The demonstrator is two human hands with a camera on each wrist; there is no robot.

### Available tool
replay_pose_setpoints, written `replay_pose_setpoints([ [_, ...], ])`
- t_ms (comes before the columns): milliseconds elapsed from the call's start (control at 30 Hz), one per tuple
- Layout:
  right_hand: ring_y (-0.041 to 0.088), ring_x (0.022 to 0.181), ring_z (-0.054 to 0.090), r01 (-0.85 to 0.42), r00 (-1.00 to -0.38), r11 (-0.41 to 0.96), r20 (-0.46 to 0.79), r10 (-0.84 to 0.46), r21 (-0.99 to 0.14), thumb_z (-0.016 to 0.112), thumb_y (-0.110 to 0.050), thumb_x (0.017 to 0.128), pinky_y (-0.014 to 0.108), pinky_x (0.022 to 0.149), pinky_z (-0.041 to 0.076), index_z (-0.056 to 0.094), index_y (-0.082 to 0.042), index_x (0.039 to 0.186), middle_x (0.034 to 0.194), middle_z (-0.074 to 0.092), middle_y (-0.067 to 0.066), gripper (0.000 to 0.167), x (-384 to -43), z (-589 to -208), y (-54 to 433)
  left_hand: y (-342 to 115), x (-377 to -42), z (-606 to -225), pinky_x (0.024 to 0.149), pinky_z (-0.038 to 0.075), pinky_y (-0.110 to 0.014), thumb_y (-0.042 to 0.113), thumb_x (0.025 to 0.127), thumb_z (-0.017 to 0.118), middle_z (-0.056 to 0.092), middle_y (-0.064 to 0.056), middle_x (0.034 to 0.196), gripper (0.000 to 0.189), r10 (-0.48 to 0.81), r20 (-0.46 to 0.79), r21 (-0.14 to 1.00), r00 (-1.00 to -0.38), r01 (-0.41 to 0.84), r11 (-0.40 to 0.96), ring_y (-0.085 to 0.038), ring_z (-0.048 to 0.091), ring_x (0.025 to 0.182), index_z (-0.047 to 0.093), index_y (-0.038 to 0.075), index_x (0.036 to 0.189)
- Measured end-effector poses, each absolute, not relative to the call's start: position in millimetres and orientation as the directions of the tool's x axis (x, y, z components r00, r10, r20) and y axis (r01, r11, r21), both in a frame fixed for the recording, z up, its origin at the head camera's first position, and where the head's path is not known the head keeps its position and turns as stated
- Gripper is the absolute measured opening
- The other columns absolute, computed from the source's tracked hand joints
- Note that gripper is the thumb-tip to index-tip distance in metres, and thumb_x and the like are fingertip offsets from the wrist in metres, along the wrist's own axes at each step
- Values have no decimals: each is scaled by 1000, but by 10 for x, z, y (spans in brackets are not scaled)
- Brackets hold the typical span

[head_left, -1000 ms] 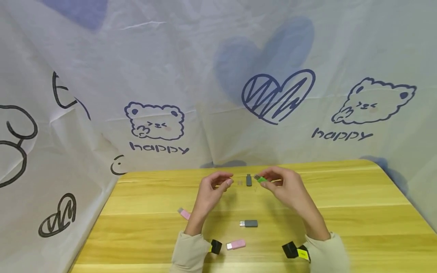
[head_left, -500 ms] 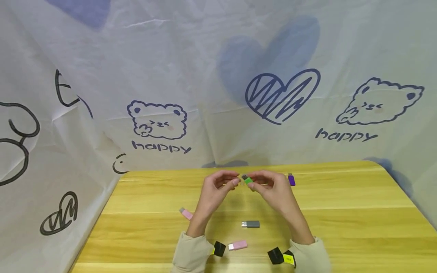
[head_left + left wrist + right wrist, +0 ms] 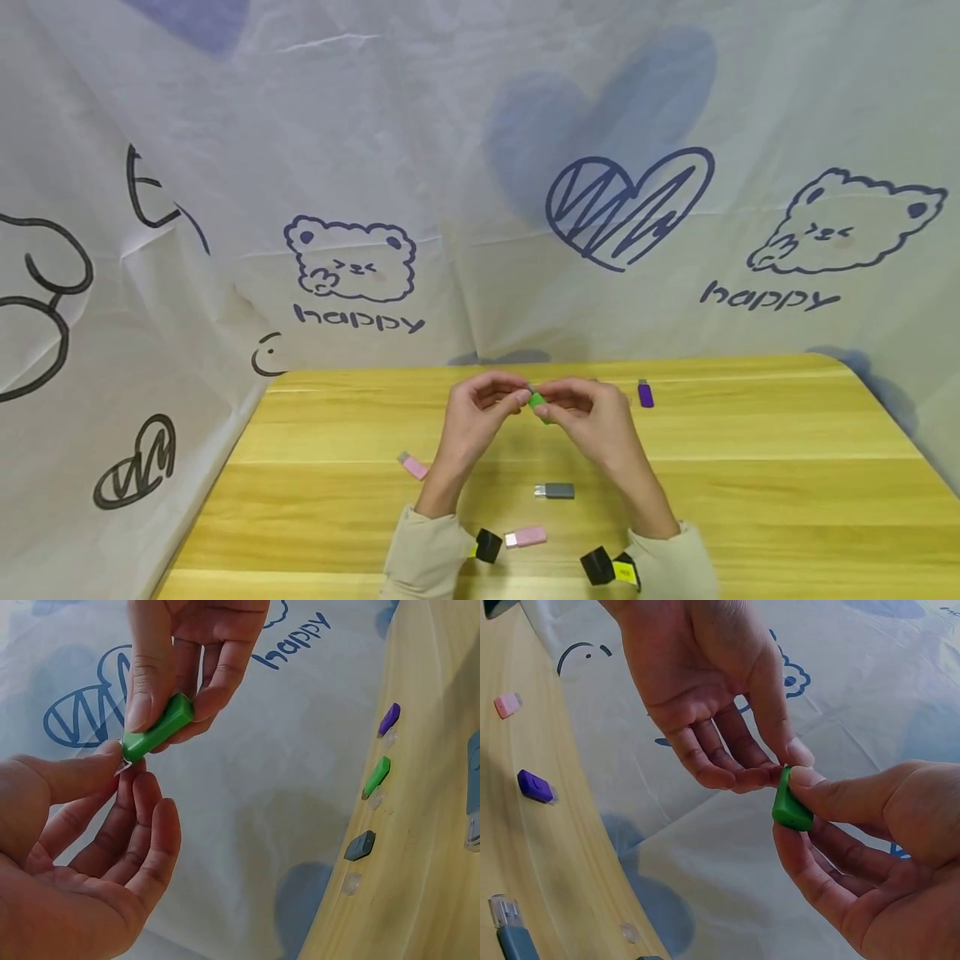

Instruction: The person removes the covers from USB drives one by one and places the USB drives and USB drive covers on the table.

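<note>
Both hands meet over the far part of the table. My right hand (image 3: 588,417) pinches a green USB flash drive (image 3: 159,729) between thumb and fingers. Thumb and fingertips of my left hand (image 3: 480,421) pinch a small clear cap (image 3: 122,766) at the connector end of that drive. The connector is mostly hidden by the left fingertips and the cap. In the right wrist view, the drive's green body (image 3: 791,802) is tilted, its narrow end toward the left thumb.
On the wooden table (image 3: 787,500) lie a grey drive (image 3: 555,491), pink drives (image 3: 527,537), and a purple drive (image 3: 646,394). The left wrist view also shows another green drive (image 3: 376,776), a dark grey drive (image 3: 360,845) and a loose clear cap (image 3: 350,883). A printed curtain (image 3: 480,167) hangs behind.
My right hand has moved left with the green drive, bringing its connector end to the left fingertips. The purple drive has come into view to the right of that hand.
</note>
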State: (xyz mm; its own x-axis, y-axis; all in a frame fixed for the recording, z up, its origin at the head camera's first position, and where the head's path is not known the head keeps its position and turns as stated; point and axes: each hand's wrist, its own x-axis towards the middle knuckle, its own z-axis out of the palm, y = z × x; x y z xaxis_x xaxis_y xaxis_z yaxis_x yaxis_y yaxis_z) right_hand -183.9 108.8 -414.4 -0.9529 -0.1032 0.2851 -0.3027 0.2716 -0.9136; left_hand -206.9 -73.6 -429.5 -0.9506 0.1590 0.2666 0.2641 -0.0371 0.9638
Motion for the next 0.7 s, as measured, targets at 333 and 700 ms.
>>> replay_pose_setpoints([
  [333, 28, 88, 75, -297, -955, 293, 283, -90, -909, 79, 0, 89, 28, 76, 61, 78, 2, 103, 100, 76, 16, 14, -1841, -4173, 1082, -702, -2065, -4275, 74, 59, -26, -2, 88, 79, 76, -18, 96, 12, 75, 218, 976, -973, 216, -37, -13, 71, 77, 77, -7, 98],
  [700, 21, 83, 74, -240, -971, 353, 226, -81, -904, 81, 1, 85, 24, 70, 60, 80, -2, 99, 100, 76, 12, 15, -1836, -4201, 1111, -965, -2091, -4208, 78, 61, -33, 3, 89, 80, 77, -14, 92, 14, -98, 159, 981, -982, 169, -97, -22, 73, 79, 77, -6, 99],
])
